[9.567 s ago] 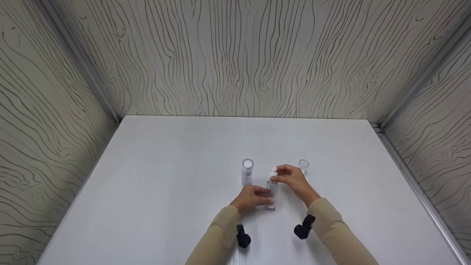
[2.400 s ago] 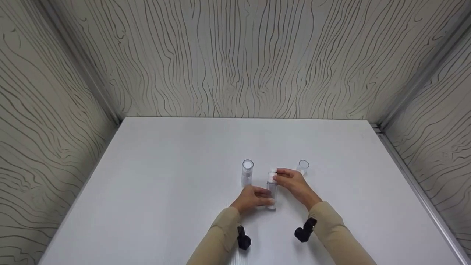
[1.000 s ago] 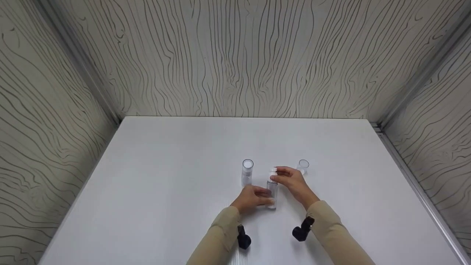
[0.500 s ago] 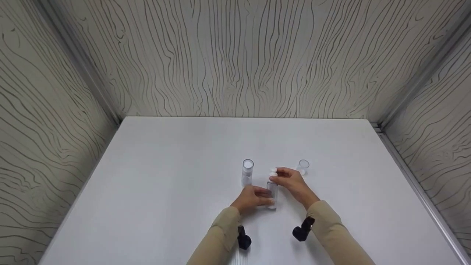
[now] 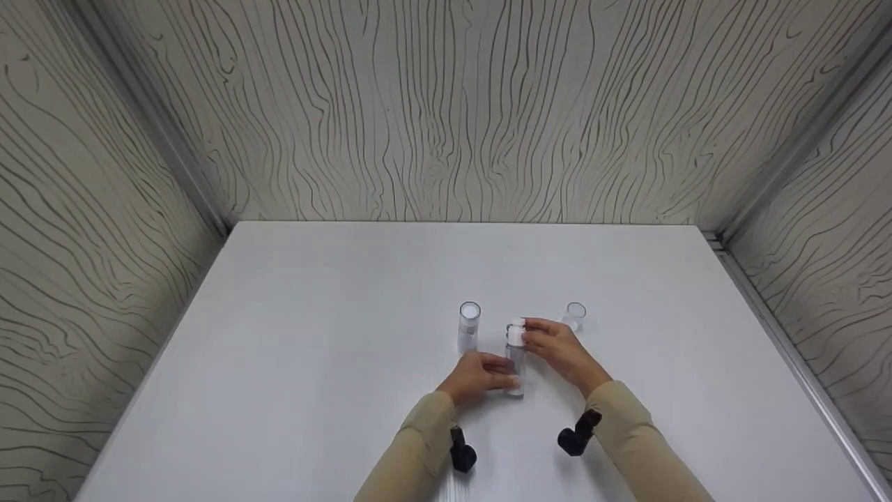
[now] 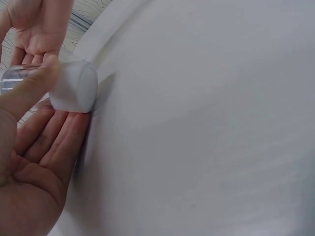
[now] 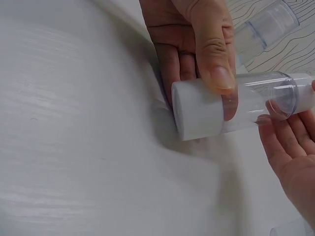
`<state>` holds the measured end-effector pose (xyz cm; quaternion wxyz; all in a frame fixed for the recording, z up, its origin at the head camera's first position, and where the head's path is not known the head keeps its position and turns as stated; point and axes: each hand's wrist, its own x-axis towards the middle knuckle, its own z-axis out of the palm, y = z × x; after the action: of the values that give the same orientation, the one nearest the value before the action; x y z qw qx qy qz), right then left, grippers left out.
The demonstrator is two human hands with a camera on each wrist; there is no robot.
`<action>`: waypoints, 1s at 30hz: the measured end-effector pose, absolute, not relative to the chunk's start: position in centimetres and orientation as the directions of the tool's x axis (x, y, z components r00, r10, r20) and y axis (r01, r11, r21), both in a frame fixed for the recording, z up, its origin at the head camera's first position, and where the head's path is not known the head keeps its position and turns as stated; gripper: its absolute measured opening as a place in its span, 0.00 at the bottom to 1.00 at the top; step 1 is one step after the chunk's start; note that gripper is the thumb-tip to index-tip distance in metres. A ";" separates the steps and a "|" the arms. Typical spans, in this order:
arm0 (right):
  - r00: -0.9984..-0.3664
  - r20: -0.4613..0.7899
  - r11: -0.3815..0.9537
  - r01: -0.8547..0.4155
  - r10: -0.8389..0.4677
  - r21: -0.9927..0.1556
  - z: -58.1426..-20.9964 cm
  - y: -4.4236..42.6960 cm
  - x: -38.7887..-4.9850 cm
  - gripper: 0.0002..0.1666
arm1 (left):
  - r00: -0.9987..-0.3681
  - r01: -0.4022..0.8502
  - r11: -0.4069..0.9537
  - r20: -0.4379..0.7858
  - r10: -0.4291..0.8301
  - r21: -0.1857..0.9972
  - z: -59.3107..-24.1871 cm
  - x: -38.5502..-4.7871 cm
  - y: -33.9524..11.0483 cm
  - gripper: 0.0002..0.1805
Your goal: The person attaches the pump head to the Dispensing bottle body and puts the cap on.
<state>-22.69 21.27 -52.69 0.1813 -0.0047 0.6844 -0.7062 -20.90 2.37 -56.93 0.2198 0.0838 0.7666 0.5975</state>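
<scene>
In the head view my left hand (image 5: pixel 476 373) grips the lower part of a clear cylindrical bottle (image 5: pixel 516 359) that stands upright on the white table. Its thumb and fingers lie on opposite sides, just above the thick white base (image 7: pixel 199 110) in the right wrist view. A white pump-like top (image 5: pixel 516 336) sits at the bottle's mouth. My right hand (image 5: pixel 561 348) holds this top from the right, thumb and fingers at its side. In the left wrist view the top lies outside the frame, and the right hand's palm (image 6: pixel 37 37) shows beyond the bottle.
A second clear bottle (image 5: pixel 469 328) with white inside stands behind my left hand. A small clear cap (image 5: pixel 575 315) rests on the white table (image 5: pixel 313 335) behind my right hand. Patterned panels (image 5: pixel 439 111) wall the table's back and sides.
My right hand's thumb and wrist have swung slightly right around the white top, uncovering more of it. Over the earlier frames it shifts back and forth there. My left hand and the bottle stay put.
</scene>
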 end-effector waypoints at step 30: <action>-0.963 -0.243 0.198 0.218 -0.114 -0.956 -52.4 20.9 -22.8 0.33 | -0.894 -0.053 0.333 -0.193 0.405 0.942 -57.0 -21.0 2.3 0.23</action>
<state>-22.79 20.87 -52.39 0.1310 0.0342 0.7627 -0.6325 -21.00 2.35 -56.97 0.2018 0.1114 0.7910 0.5667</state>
